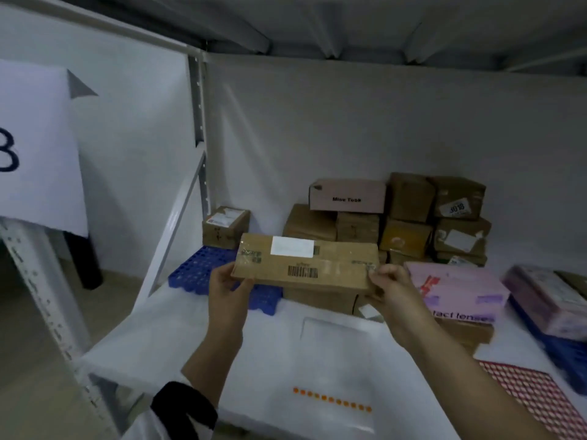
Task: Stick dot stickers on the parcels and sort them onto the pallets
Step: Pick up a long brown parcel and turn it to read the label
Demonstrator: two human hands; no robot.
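Observation:
A flat brown cardboard parcel (306, 263) with a white label and a barcode is held in the air between both hands. My left hand (227, 285) grips its left end, and my right hand (389, 287) pinches its right end. Below it lies a blue pallet (197, 271) carrying a small box (224, 227) and a stack of brown parcels (409, 217). A row of orange dot stickers (332, 400) on a clear sheet lies on the white table (178, 338). At the right edge of the table is a sheet of red stickers (536, 398).
A pink parcel (457, 292) sits on a brown box to the right. Further right, a wrapped pink parcel (546, 300) rests on a second blue pallet (565, 357). A white metal rack post (198, 128) and a paper sign (35, 147) stand on the left.

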